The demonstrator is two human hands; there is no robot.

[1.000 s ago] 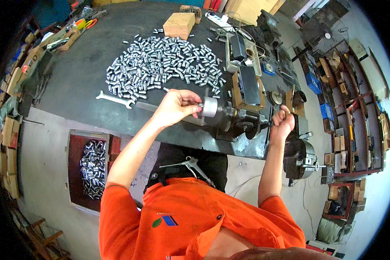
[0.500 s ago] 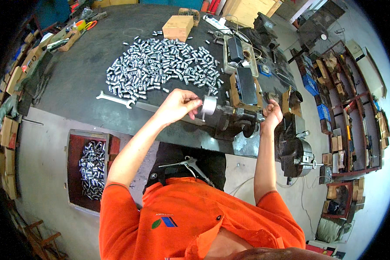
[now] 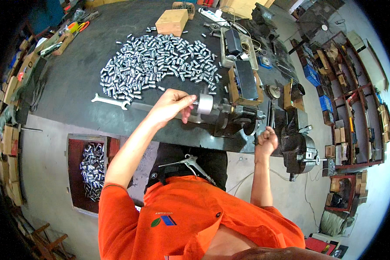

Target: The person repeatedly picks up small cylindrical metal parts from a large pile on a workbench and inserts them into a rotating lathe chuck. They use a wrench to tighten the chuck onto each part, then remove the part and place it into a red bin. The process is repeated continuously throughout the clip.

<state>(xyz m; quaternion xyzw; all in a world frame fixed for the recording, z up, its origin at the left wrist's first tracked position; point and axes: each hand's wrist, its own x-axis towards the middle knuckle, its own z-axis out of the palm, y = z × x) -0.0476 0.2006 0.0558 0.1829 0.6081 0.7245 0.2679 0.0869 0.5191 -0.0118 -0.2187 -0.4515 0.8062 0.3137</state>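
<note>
1. Closely pinched — thumb and fingertips of the left hand (image 3: 173,104) hold a small metal piece (image 3: 196,103) at the left face of a silvery cylinder (image 3: 205,104), near the tabletop's (image 3: 65,89) front edge.
2. The right hand (image 3: 266,141), its fingers curled, has dropped from the right end of the dark fixture (image 3: 240,116) to the front edge; whether it grips anything cannot be told.
3. The left hand has stayed at the cylinder meanwhile, which suggests that it steadies the piece while the right does the moving work.
4. Behind the cylinder, a broad heap of metal sleeves (image 3: 158,65) covers the tabletop's middle — a spanner (image 3: 110,102) lies toward the front edge at left.
5. Below that edge, a crate (image 3: 76,149) holds more shiny pieces; a vise (image 3: 301,149) sits at the front right corner.
</note>
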